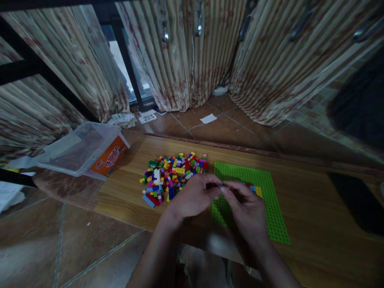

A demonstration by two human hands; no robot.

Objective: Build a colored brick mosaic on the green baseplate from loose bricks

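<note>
Small purplish plastic toy brick point(221, 185) is up btwn my fingertips, over the L part of the flat green studded plastic baseplate point(274, 214); too small & dark to tell its exact shape. Both hands pinch it: L hand point(192, 197) from the pile side, R hand point(249, 208) from the other, thumbs & fingertips meeting.

Just past my R fingers, a short run of red, blue & yellow plastic bricks point(258, 191) sits on the baseplate, partly hidden by that hand. L of the baseplate, a loose multicolored pile of plastic bricks point(180, 171), incl. a white pc. & a dk. blue one. All on the brown wood-grain tabletop point(303, 200). Far R: flat black rectangular item point(355, 200), can't ID. Far L: clear plastic bin w/ orange label point(109, 158). Beyond: striped floral fabric curtains point(180, 60), brown tile floor point(90, 240).
</note>
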